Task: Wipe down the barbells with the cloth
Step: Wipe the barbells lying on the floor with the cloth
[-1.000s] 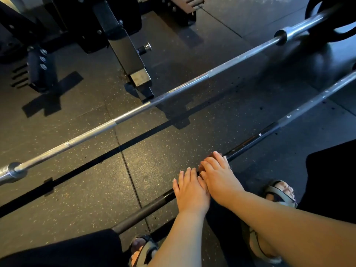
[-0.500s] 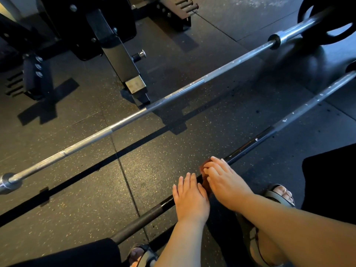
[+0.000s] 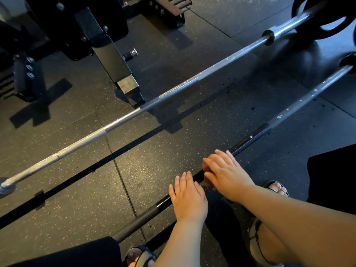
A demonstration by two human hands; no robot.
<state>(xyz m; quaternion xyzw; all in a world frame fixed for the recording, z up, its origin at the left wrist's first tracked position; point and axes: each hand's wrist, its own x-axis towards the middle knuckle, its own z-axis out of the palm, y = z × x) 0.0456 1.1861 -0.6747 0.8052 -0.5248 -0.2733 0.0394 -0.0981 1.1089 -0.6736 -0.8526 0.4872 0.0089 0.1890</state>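
Now | right hand (image 3: 227, 174) grips cloth (image 3: 208, 185) | smooth round black barbell (image 3: 248, 140)

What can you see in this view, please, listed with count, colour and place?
far bar: one, silver, lying across the floor from lower left to upper right
near bar: one, dark, alongside it and closer to the person
cloth: one, reddish-brown, on the near bar, mostly hidden under the right hand
plate: one, black, top right, at the far bar's end
rack: one, black, top left
floor: black speckled mats
sandals: two, grey, on the feet, bottom and right
clothing: black, bottom left and right edge
left hand: fingers straight, resting across the near bar
right hand: holds the cloth on the near bar
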